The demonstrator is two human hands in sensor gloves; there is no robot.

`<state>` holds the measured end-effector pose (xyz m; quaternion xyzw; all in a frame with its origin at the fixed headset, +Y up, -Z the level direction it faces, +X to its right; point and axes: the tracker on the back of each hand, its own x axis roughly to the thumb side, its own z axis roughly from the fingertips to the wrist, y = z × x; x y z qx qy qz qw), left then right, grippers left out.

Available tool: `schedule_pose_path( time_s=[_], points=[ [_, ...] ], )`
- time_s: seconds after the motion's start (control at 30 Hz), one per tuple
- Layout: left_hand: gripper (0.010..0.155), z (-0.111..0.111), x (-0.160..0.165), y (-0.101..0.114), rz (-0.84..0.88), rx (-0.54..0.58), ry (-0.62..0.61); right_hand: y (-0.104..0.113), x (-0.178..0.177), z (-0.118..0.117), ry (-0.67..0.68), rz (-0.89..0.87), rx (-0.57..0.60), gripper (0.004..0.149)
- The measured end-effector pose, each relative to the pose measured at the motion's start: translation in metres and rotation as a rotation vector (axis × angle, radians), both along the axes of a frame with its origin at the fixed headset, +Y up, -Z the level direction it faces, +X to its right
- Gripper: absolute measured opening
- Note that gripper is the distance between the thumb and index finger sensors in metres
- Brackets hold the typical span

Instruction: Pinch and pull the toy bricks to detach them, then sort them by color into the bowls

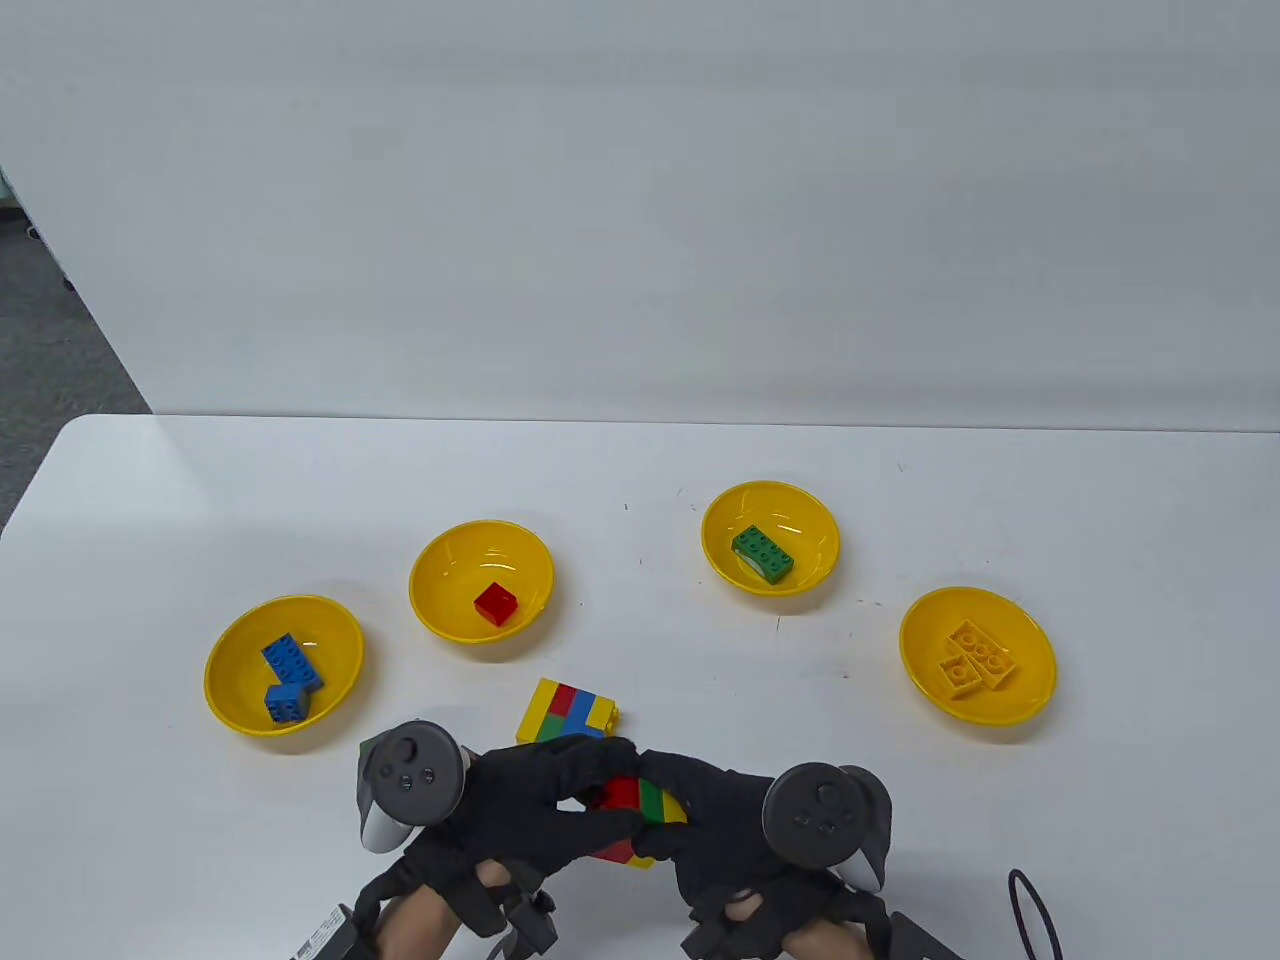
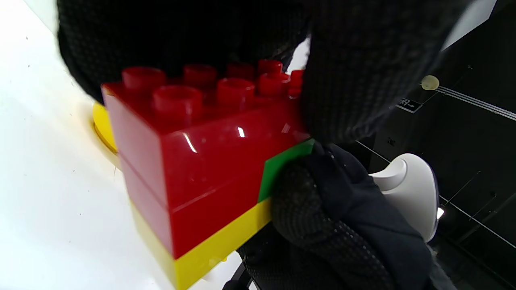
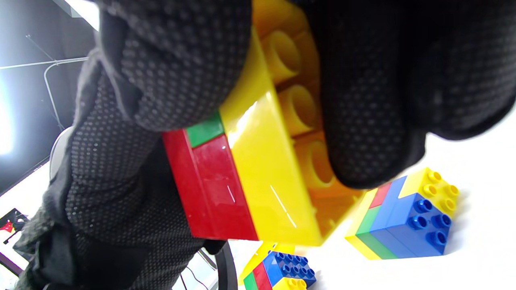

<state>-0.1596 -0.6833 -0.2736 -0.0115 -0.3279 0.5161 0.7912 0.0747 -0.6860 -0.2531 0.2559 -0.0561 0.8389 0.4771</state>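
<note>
A held cluster of red, green and yellow bricks (image 1: 640, 800) hangs just above the table's front edge. My left hand (image 1: 605, 785) pinches its red end from the left, and my right hand (image 1: 668, 808) grips its yellow and green end from the right. In the left wrist view the red studded brick (image 2: 201, 133) sits on another red layer and a yellow one, with gloved fingers (image 2: 346, 68) over it. In the right wrist view my fingers (image 3: 371, 100) cover the yellow brick's hollow underside (image 3: 298, 108). A second mixed cluster (image 1: 567, 712) lies on the table just beyond the hands.
Four yellow bowls form an arc: one with blue bricks (image 1: 240, 640), one with a red brick (image 1: 450, 570), one with a green brick (image 1: 810, 520), one with yellow bricks (image 1: 930, 630). The right wrist view shows another small mixed cluster (image 3: 282, 272) below the held one.
</note>
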Motion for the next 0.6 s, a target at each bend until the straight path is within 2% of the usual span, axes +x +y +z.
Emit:
schedule_pose_path(
  time_s=[0.07, 0.17, 0.27, 0.3, 0.4, 0.47, 0.53, 0.6],
  points=[
    [0.062, -0.004, -0.005, -0.005, 0.046, -0.054, -0.012, -0.001, 0.004, -0.001, -0.003, -0.020, 0.001, 0.063],
    [0.062, -0.010, -0.011, -0.008, 0.186, -0.154, -0.043, 0.001, 0.007, -0.004, 0.007, -0.097, -0.060, 0.062],
    [0.063, -0.010, -0.025, -0.001, 0.280, -0.132, 0.071, 0.004, 0.015, -0.009, -0.025, -0.175, -0.079, 0.062],
    [0.063, -0.009, -0.035, 0.011, 0.274, -0.081, 0.141, 0.006, 0.022, -0.012, -0.043, -0.195, -0.078, 0.062],
    [0.064, -0.010, -0.059, 0.042, 0.180, 0.041, 0.341, 0.014, 0.048, -0.019, -0.148, -0.211, -0.037, 0.062],
    [0.064, -0.020, -0.067, 0.060, 0.131, 0.056, 0.392, 0.014, 0.064, -0.023, -0.178, -0.213, -0.050, 0.062],
    [0.065, -0.037, -0.069, 0.076, 0.005, 0.028, 0.437, 0.009, 0.073, -0.027, -0.190, -0.224, -0.077, 0.062],
    [0.066, -0.067, -0.069, 0.089, -0.193, 0.010, 0.523, 0.003, 0.078, -0.033, -0.187, -0.213, -0.117, 0.063]
  ],
)
